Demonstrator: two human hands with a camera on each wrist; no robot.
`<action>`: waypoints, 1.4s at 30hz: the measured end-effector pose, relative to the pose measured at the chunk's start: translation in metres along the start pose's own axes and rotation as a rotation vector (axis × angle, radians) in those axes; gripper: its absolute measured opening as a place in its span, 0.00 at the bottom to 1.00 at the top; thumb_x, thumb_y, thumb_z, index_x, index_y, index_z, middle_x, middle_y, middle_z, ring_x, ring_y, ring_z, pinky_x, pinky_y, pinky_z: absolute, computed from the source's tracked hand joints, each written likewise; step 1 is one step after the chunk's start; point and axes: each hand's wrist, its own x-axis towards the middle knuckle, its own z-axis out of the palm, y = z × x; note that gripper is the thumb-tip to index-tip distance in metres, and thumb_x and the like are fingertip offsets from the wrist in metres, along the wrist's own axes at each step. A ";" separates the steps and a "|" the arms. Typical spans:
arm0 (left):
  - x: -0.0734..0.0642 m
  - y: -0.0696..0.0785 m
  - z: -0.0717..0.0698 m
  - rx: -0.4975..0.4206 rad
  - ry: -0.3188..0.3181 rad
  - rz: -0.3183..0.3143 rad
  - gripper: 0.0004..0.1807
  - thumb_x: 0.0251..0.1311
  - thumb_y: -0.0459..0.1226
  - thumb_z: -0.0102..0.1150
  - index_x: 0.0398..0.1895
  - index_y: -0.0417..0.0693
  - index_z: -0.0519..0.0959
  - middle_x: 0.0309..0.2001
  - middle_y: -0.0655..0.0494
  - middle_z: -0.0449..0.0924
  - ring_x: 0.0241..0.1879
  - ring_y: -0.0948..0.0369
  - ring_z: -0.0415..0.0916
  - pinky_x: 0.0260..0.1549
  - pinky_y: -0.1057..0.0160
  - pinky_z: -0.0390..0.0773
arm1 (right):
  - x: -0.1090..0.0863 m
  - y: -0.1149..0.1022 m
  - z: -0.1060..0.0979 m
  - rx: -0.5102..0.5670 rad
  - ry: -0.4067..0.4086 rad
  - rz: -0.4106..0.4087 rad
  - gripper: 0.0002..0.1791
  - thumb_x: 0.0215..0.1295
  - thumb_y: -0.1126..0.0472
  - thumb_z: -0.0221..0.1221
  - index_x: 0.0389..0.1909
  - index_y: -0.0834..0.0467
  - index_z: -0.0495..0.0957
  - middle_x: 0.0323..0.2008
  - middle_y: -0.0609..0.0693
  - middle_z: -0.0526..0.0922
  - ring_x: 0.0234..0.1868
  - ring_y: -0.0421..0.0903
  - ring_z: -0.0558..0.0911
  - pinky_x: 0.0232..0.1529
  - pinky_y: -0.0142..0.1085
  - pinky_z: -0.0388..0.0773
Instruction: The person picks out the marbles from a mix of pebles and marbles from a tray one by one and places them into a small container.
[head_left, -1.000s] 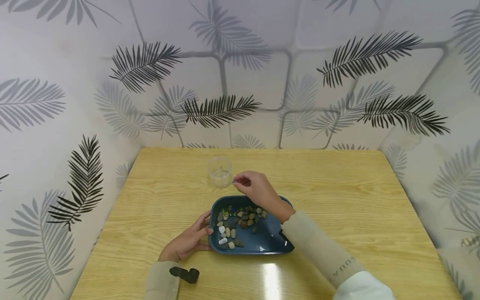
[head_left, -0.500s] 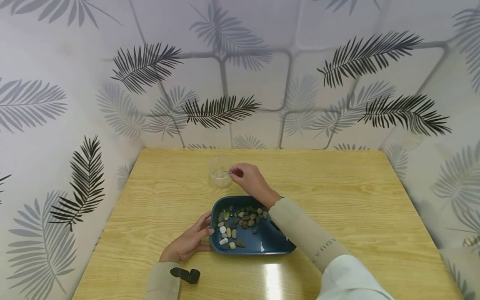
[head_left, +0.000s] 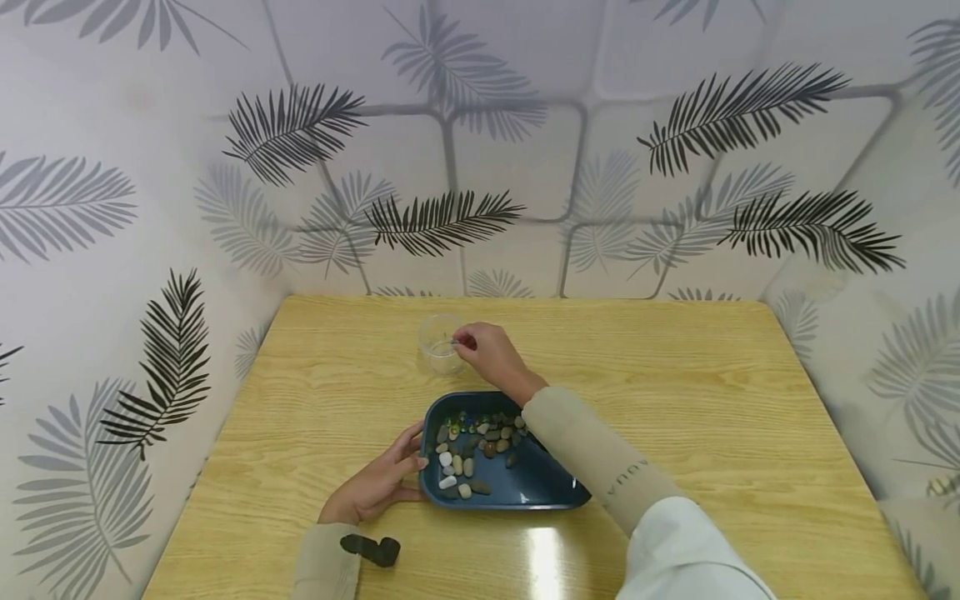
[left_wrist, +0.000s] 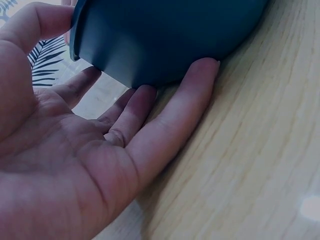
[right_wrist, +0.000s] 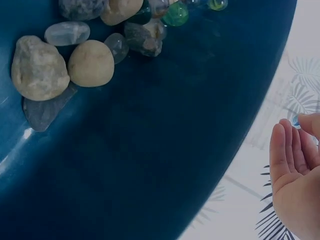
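A dark blue tray (head_left: 540, 479) stands on the table, with pebbles (head_left: 480, 454) and glass marbles (head_left: 461, 423) gathered in its left and back parts. My left hand (head_left: 378, 483) holds the tray's left end. In the left wrist view its thumb lies at the rim and its other fingers touch the outer wall from below. Beyond the tray, my right hand (head_left: 487, 350) pinches a small blue glass marble (right_wrist: 295, 120) between thumb and fingertips. Those fingertips are at the right side of the rim of a clear glass cup (head_left: 437, 342).
The wooden table (head_left: 712, 400) runs back to a wall (head_left: 517, 158) with leaf patterns. My right forearm (head_left: 600, 454) crosses over the tray's right end and hides part of it. A black strap (head_left: 367, 548) sits on my left wrist.
My right hand has moved forward and left with the marble, from beside the clear cup to its rim. The left hand and the tray stay in place.
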 end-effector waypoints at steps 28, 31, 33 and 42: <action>0.000 -0.003 0.001 -0.010 -0.004 0.002 0.36 0.68 0.35 0.45 0.73 0.60 0.41 0.71 0.42 0.39 0.59 0.43 0.63 0.46 0.43 0.74 | 0.003 0.003 0.006 -0.084 -0.018 -0.013 0.10 0.65 0.60 0.56 0.44 0.58 0.81 0.37 0.48 0.80 0.36 0.40 0.77 0.39 0.32 0.77; 0.000 -0.004 0.000 -0.013 0.001 -0.001 0.36 0.68 0.35 0.45 0.73 0.61 0.41 0.71 0.44 0.40 0.59 0.44 0.62 0.46 0.44 0.74 | 0.001 0.003 0.005 -0.068 -0.007 -0.019 0.11 0.65 0.61 0.57 0.44 0.60 0.81 0.36 0.49 0.80 0.35 0.41 0.77 0.38 0.32 0.77; 0.000 -0.004 0.000 -0.016 0.000 0.004 0.35 0.68 0.35 0.44 0.73 0.62 0.42 0.71 0.44 0.40 0.60 0.44 0.62 0.46 0.43 0.74 | 0.000 0.002 0.003 -0.065 0.003 -0.025 0.10 0.65 0.61 0.57 0.43 0.59 0.81 0.36 0.49 0.80 0.35 0.41 0.78 0.38 0.32 0.77; 0.000 -0.002 0.001 -0.022 0.002 0.005 0.35 0.67 0.37 0.47 0.72 0.64 0.43 0.71 0.47 0.41 0.59 0.46 0.63 0.46 0.44 0.74 | -0.005 0.003 -0.002 -0.053 0.000 -0.048 0.11 0.66 0.59 0.56 0.45 0.58 0.80 0.38 0.49 0.80 0.36 0.40 0.78 0.39 0.31 0.77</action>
